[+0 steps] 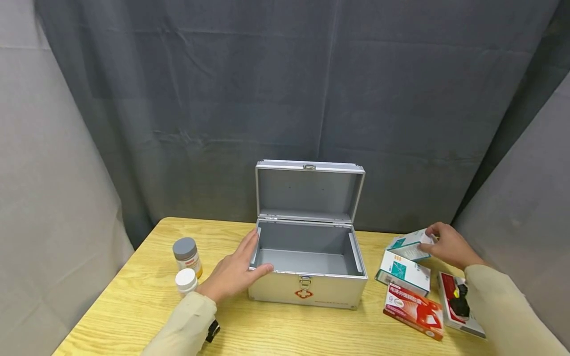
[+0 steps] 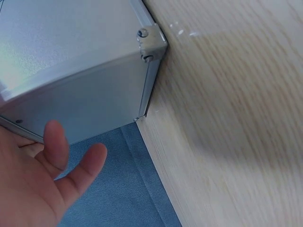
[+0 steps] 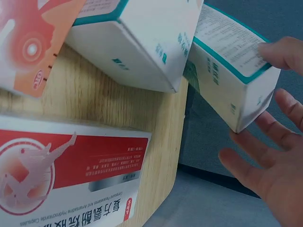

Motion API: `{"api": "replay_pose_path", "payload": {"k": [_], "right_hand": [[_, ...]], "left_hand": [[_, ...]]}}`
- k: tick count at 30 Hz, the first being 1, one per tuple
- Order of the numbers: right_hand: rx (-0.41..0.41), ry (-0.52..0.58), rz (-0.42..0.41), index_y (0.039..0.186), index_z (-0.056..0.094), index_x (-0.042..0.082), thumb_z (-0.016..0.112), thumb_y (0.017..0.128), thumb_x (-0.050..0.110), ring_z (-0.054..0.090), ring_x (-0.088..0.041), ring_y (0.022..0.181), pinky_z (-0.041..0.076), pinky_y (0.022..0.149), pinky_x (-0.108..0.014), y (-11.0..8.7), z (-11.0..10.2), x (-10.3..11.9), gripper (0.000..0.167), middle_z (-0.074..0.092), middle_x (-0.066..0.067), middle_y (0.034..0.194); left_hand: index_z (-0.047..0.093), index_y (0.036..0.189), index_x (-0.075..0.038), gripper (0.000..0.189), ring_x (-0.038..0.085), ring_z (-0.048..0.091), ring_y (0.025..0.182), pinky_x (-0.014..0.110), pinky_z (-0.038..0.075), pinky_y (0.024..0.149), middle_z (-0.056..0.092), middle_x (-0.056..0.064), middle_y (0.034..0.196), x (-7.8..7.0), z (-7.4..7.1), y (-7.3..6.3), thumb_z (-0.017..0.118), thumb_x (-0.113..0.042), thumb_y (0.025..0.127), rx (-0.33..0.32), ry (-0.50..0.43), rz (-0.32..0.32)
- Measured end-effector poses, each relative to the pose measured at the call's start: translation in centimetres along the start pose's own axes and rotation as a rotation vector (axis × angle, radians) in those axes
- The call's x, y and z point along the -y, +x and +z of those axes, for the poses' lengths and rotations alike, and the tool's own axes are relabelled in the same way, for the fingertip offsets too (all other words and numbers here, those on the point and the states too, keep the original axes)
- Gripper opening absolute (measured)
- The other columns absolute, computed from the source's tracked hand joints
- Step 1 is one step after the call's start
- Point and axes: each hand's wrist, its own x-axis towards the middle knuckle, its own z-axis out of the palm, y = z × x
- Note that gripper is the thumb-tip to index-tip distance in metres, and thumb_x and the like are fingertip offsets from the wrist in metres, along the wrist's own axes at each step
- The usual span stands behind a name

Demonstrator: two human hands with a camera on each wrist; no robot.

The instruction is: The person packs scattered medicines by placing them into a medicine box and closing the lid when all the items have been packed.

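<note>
A silver first-aid case (image 1: pixel 276 291) with a red cross stands on the table, its lid (image 1: pixel 307 195) raised. My left hand (image 1: pixel 236 272) rests at the case's left wall, fingers extended along the rim and thumb near the front corner. In the left wrist view, the hand (image 2: pixel 38 179) shows beside the metal side. On the right, my right hand (image 1: pixel 451 249) grips the end of a white and teal medicine box (image 3: pixel 229 66), thumb on one face and fingers on the opposite one. That box is tilted at the table's back edge, behind a similar box (image 1: pixel 405 271).
A red medicine box (image 1: pixel 414 311) lies in front of the teal ones. Beside it is a red and white capsule box (image 3: pixel 109 175), partly behind my right wrist in the head view. Left of the case stand a grey-capped bottle (image 1: pixel 187 252) and a white-capped bottle (image 1: pixel 186 281).
</note>
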Motion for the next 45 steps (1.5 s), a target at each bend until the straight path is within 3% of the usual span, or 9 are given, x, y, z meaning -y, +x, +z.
{"api": "replay_pose_path", "payload": {"k": [13,22,34,45], "right_hand": [[0.002,-0.04,-0.037,0.123,0.053,0.0,0.073,0.087,0.036,0.048,-0.054,0.114,0.045,0.091,-0.072,-1.0,1.0,0.6,0.055,0.045,-0.038,0.134],[0.017,-0.026,-0.088,0.117,0.058,0.002,0.078,0.082,0.022,0.049,-0.055,0.117,0.044,0.093,-0.072,-0.9,2.5,0.6,0.045,0.049,-0.037,0.134],[0.013,-0.009,-0.081,0.122,0.059,0.0,0.074,0.086,0.017,0.047,-0.052,0.12,0.041,0.1,-0.071,0.6,1.7,2.3,0.043,0.046,-0.036,0.139],[0.025,-0.036,-0.083,0.119,0.058,0.002,0.074,0.086,0.018,0.052,-0.049,0.112,0.046,0.094,-0.068,1.0,0.9,2.1,0.04,0.05,-0.036,0.135]], "left_hand": [[0.01,0.161,-0.021,0.093,0.04,0.066,0.11,0.059,0.051,0.094,0.006,-0.008,0.17,0.5,0.7,-1.2,0.051,-0.068,0.092,0.006,-0.027,-0.018],[0.013,0.161,-0.022,0.093,0.04,0.066,0.111,0.058,0.053,0.091,0.011,-0.007,0.169,1.0,1.2,-2.8,0.051,-0.069,0.091,-0.019,-0.007,-0.035],[0.013,0.161,-0.025,0.092,0.04,0.062,0.121,0.058,0.051,0.097,0.011,-0.011,0.169,0.5,0.1,-1.0,0.054,-0.067,0.091,-0.041,0.019,-0.027],[0.013,0.161,-0.023,0.093,0.041,0.058,0.126,0.059,0.049,0.099,0.011,-0.008,0.169,0.0,0.0,0.1,0.051,-0.07,0.09,-0.039,0.023,-0.001]]}}
